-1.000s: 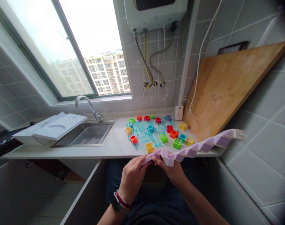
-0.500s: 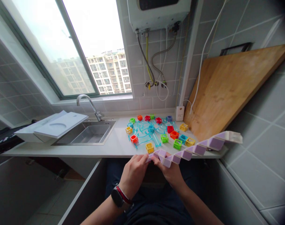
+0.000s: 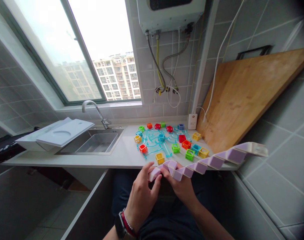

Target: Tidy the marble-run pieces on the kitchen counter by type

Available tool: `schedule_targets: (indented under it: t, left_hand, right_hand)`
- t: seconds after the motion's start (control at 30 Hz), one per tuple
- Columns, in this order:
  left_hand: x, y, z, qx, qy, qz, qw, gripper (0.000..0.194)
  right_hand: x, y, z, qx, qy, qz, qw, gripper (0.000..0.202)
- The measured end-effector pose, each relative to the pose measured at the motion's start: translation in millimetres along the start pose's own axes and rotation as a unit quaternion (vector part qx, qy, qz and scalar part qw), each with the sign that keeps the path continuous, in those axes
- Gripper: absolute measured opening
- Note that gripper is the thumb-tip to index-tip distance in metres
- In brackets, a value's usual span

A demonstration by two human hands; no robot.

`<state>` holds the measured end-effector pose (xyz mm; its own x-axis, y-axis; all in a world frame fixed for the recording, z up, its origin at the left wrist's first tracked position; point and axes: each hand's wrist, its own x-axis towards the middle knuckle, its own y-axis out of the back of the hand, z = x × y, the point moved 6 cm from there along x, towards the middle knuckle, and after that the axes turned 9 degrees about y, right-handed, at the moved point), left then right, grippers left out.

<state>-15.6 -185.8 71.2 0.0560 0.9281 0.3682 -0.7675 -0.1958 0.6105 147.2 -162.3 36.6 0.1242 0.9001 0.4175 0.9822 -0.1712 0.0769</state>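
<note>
We hold a lilac-and-white jointed plastic snake puzzle (image 3: 188,172) at a white countertop's (image 3: 124,159) edge.
Our bare right hand (image 3: 183,187) grips its folded stretch, while the parted thumb and forefinger of our bare left hand (image 3: 141,196) frame its left end; contact there is unclear. Beyond, small hollow plastic cubes (image 3: 182,138) in several bright colours lie among thin translucent blue plastic pieces (image 3: 167,151), a brown wooden board (image 3: 249,100) leaning at right.
</note>
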Motion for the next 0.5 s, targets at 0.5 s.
schedule_targets:
  t: [0.5]
  left_hand:
    - [-3.8,-0.5,-2.2,0.012,-0.033,0.009,0.999,0.027]
  right_hand:
    - [-1.3,-3.4,-3.5,-0.027,0.009,-0.010,1.000,0.023]
